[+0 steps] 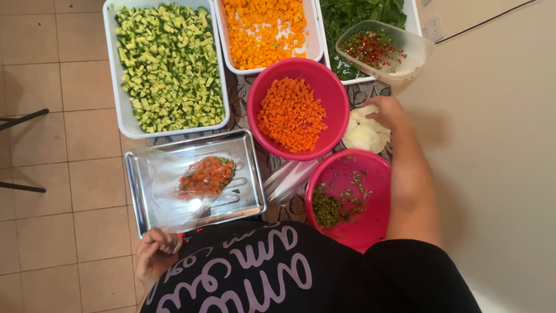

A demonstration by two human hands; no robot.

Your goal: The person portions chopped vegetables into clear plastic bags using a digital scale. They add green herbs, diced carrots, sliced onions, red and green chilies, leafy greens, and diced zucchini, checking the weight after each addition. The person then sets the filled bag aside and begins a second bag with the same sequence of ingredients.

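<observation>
**Ana:** Reaching out over the table, the right hand (387,113) lies on the pile of white onion pieces (365,134), fingers curled loosely over them. Whether it grips one I cannot tell from up here.

**Ben:** And the left hand (155,253)?

**Ana:** Down at the near corner of the metal tray (138,191), fingers pinched closed on the edge of a thin clear plastic bag (174,194). The bag lies crinkled and glossy across the tray, with a small heap of diced carrot and some green bits (207,175) inside it.

**Ben:** Count the containers for me.

**Ana:** Two round pink plastic bowls. The far pink bowl (298,71) holds orange carrot cubes; the near pink bowl (354,232) has a scatter of chopped green bits at its bottom. The onion sits just between them, on the right.

**Ben:** Trays at the back?

**Ana:** Three white rectangular tubs in a row: the left white tub (113,93) full of diced cucumber, the middle white tub (315,40) full of paler orange cubes, the right white tub (412,17) holding dark leafy greens. One clear plastic box (417,55) rests on the greens, with minced red and green chilli in it.

**Ben:** Surface?

**Ana:** A leaf-patterned tablecloth (240,95), showing between the tubs and bowls.
</observation>
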